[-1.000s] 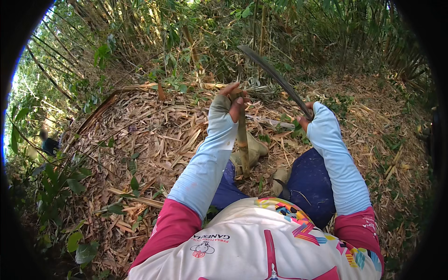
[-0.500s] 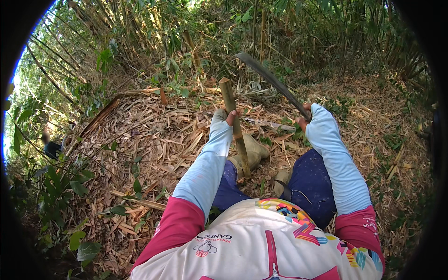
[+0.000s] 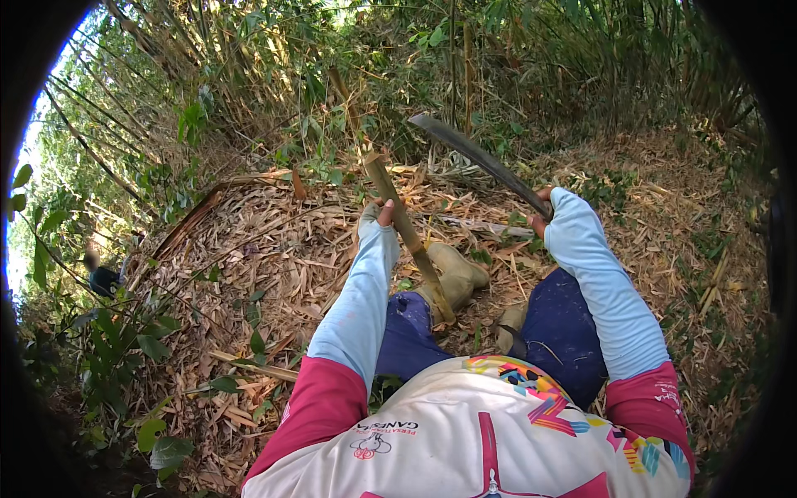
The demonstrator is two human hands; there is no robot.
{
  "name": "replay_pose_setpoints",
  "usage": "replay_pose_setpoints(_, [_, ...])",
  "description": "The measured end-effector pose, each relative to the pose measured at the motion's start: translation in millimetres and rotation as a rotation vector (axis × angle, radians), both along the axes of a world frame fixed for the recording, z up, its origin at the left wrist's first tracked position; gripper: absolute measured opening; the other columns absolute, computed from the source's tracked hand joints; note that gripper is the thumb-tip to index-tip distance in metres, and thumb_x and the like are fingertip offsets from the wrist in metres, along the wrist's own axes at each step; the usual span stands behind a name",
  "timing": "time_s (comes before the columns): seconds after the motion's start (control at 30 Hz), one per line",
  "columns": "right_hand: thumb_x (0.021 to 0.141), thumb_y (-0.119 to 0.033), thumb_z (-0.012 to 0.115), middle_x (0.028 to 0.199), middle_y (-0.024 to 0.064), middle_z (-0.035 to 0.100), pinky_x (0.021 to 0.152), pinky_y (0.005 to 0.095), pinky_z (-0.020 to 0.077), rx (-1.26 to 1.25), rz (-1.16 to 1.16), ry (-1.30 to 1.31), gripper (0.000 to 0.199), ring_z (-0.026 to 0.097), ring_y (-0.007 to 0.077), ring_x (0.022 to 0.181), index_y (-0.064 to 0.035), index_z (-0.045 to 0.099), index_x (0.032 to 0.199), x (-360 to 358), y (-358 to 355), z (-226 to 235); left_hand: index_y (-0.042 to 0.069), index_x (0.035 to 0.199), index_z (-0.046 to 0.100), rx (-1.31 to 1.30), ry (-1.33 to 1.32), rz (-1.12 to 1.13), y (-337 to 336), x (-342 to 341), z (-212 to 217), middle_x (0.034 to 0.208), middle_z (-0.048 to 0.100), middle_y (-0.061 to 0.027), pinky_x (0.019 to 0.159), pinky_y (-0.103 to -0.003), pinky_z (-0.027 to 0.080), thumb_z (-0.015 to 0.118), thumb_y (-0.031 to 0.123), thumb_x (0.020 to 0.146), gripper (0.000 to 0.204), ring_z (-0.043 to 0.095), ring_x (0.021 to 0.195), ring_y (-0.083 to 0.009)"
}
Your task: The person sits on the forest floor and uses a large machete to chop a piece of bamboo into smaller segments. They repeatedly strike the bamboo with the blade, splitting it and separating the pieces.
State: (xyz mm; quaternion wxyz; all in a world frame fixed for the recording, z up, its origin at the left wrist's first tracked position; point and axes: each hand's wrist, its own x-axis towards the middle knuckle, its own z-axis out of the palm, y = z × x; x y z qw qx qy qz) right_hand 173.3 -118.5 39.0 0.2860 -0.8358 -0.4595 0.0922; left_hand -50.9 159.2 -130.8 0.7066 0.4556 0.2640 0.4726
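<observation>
A length of bamboo pole (image 3: 408,233) slants between my feet, its top leaning away to the left and its lower end near my boot. My left hand (image 3: 378,214) is wrapped round it in the upper part, thumb over the front. In my right hand (image 3: 544,212) is a machete (image 3: 477,155), its long dark blade pointing up and left toward the pole's top, apart from it. The machete's handle is mostly covered by my fingers. Light blue sleeves cover both forearms and part of each hand.
Dry bamboo leaves (image 3: 257,257) litter the ground. My olive boot (image 3: 452,278) stands close to the pole's lower end. Bamboo stems (image 3: 452,62) rise ahead, and green leafy plants (image 3: 108,340) grow at left. A partly hidden person (image 3: 104,278) is at the far left.
The pole's top has tilted left and lower, with my left hand moving along with it. The machete blade has dropped slightly and swung to a flatter angle.
</observation>
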Motion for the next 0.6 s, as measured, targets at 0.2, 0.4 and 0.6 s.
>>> replay_pose_setpoints(0.2, [0.082, -0.017, 0.073, 0.075, 0.0083, 0.062, 0.061, 0.035, 0.0463, 0.001, 0.027, 0.01, 0.03, 0.057, 0.0217, 0.065, -0.008, 0.061, 0.108, -4.3, -0.3, 5.1, -0.002, 0.111, 0.056, -0.022, -0.204, -0.065, -15.2, -6.0, 36.7, 0.101, 0.067, -0.0174, 0.082, -0.039, 0.053, 0.066, 0.025, 0.092, 0.034, 0.065, 0.093, -0.027])
replay_pose_setpoints(0.4, [0.081, -0.017, 0.074, 0.075, 0.0086, 0.062, 0.06, 0.0345, 0.046, -0.004, 0.025, 0.043, 0.03, 0.056, 0.0211, 0.064, -0.0079, 0.061, 0.107, -5.3, 0.2, 6.0, 0.004, 0.113, 0.053, -0.014, -0.323, -0.103, -54.9, 1.3, 73.4, 0.107, 0.065, -0.0199, 0.081, -0.041, 0.056, 0.065, 0.028, 0.093, 0.034, 0.066, 0.095, -0.0294])
replay_pose_setpoints(0.6, [0.081, -0.021, 0.074, 0.075, 0.0093, 0.062, 0.06, 0.0363, 0.0464, 0.045, 0.053, -0.06, 0.033, 0.057, 0.0221, 0.064, -0.0089, 0.061, 0.108, 2.4, -0.9, -8.4, 0.008, 0.115, 0.047, 0.168, -0.211, -0.18, -94.5, 10.4, 83.2, 0.105, 0.063, -0.0178, 0.085, -0.046, 0.055, 0.063, 0.022, 0.093, 0.03, 0.064, 0.099, -0.0317])
